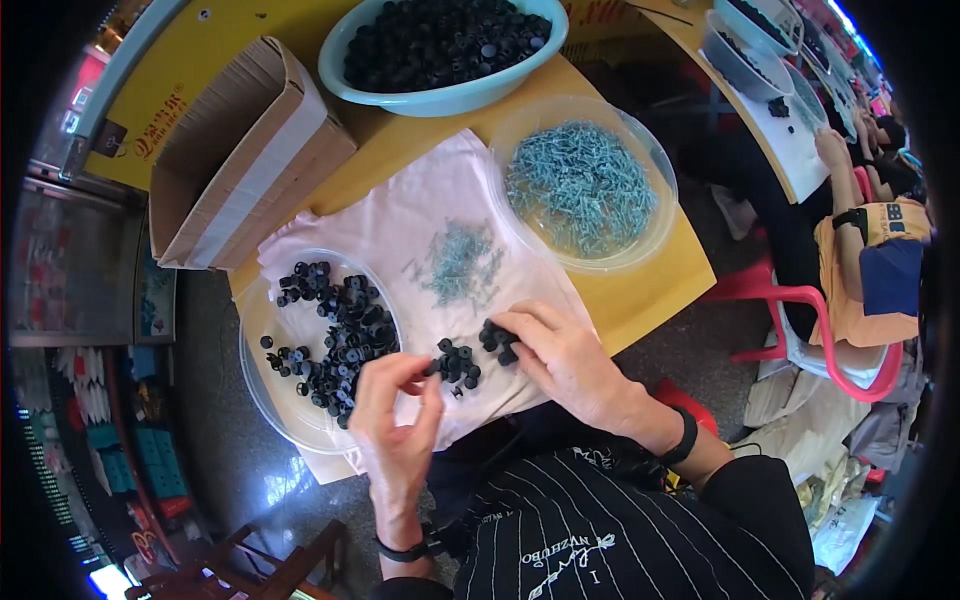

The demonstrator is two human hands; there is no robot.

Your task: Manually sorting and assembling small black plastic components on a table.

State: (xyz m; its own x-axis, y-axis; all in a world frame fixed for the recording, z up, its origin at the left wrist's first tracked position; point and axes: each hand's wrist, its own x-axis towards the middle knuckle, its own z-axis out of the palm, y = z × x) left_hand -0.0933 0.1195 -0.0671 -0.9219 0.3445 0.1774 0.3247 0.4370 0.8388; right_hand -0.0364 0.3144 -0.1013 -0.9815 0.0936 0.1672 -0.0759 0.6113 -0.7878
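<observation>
Low over the pink cloth (pixel 400 220), my left hand (pixel 395 415) pinches a small black plastic knob (pixel 432 368) between thumb and fingertips. My right hand (pixel 570 365) curls its fingers round a few black knobs (pixel 497 342) just to the right. A little cluster of the same knobs (pixel 458 366) lies on the cloth between both hands. Beyond them is a loose heap of thin silvery screws (pixel 460 262). At the left, a shallow clear tray (pixel 262 400) holds many black knobs (pixel 345 335).
A round clear tub (pixel 655 235) of screws (pixel 580 180) stands at the far right of the yellow table (pixel 650 300). Behind are a pale blue basin (pixel 420 100) full of black knobs and an open cardboard box (pixel 240 160). A person (pixel 870 270) sits at another table on the right, near a red chair (pixel 830 340).
</observation>
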